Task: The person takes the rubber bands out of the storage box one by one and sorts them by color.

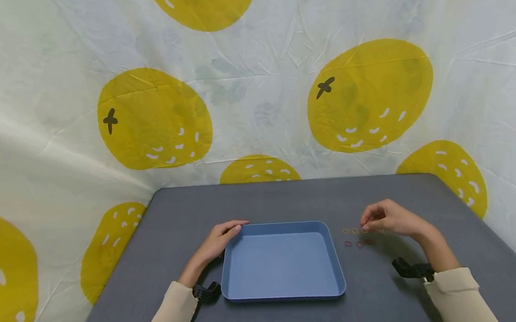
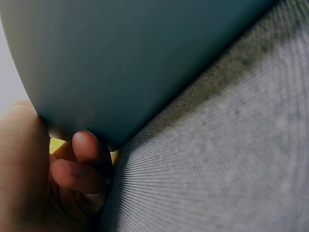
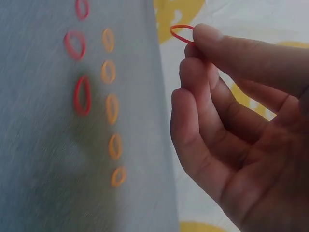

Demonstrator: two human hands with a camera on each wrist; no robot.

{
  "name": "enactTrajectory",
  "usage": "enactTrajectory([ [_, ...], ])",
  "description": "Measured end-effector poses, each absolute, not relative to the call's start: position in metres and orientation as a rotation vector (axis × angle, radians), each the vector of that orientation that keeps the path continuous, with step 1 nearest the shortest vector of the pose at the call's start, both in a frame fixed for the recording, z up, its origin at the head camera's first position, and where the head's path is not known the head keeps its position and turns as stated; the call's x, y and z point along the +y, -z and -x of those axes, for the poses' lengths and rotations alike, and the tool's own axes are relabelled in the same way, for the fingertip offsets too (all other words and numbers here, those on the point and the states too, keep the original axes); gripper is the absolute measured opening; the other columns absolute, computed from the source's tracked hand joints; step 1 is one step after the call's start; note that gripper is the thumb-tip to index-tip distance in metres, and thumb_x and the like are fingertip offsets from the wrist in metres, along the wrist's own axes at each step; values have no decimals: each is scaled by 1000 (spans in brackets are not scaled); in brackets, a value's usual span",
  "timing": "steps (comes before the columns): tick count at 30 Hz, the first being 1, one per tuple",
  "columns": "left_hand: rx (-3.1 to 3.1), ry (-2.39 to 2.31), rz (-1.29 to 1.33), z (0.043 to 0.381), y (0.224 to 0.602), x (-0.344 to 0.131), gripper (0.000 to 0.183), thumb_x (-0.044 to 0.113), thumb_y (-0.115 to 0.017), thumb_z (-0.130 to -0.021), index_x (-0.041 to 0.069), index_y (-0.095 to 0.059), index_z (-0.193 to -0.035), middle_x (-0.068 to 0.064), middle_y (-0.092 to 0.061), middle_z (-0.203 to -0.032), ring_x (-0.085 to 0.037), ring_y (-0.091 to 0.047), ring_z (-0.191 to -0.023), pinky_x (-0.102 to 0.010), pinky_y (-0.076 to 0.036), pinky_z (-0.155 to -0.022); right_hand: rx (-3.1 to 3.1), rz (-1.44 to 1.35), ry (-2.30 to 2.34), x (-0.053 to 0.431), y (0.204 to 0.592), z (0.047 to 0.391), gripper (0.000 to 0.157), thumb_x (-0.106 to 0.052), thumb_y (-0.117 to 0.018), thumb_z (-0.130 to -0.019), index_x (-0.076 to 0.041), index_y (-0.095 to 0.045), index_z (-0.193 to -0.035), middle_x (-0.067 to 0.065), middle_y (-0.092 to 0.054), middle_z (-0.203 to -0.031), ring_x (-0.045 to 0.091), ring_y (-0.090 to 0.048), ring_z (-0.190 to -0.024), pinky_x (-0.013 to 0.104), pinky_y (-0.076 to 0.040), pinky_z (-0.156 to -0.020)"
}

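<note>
A shallow blue tray (image 1: 280,261) sits on the grey table, and my left hand (image 1: 215,244) grips its far left corner. The left wrist view has the thumb side at the rim and curled fingers (image 2: 77,174) against the outer wall. My right hand (image 1: 394,217) hovers right of the tray, above rows of small rubber bands. Between thumb and forefinger it pinches a red rubber band (image 3: 181,26). On the cloth below lie a row of several orange rubber bands (image 3: 107,107) and a row of red rubber bands (image 3: 76,95).
Grey cloth covers the table (image 1: 288,199). A white curtain (image 1: 258,110) with large yellow fruit prints hangs behind the table and along its left side. Black wrist straps (image 1: 414,270) show at both sleeves.
</note>
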State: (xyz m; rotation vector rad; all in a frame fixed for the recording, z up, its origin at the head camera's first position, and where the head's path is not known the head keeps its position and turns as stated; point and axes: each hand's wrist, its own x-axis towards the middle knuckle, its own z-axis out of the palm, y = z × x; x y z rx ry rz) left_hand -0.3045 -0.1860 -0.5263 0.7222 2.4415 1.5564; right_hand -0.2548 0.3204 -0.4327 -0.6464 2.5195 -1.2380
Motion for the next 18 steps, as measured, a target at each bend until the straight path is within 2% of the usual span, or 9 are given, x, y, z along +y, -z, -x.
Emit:
enactTrajectory([
  [5,2443,-1562,-721,305,527,-184,38,34,-52,-110,20,-65,-142,-5,-64,-146,-30,-56,-139,-57,-42,-115,2533,563,1216,333,442,254,9,-2,-71,-94,7,-73,-97,17,-74,-90,7,-61,-71,27,-53,-65],
  [9,2453,-1553,-707,305,527,-184,37,36,-52,-109,23,-65,-142,-3,-64,-146,-28,-55,-140,-56,-41,-116,2546,528,1192,343,446,252,11,-2,-72,-92,8,-72,-96,12,-72,-83,6,-57,-68,26,-51,-61],
  [18,2465,-1541,-695,302,522,-184,38,38,-52,-109,24,-65,-142,-2,-63,-146,-28,-55,-140,-56,-41,-116,2515,480,1131,355,458,255,8,0,-72,-90,7,-71,-92,6,-69,-81,4,-55,-66,24,-49,-59],
])
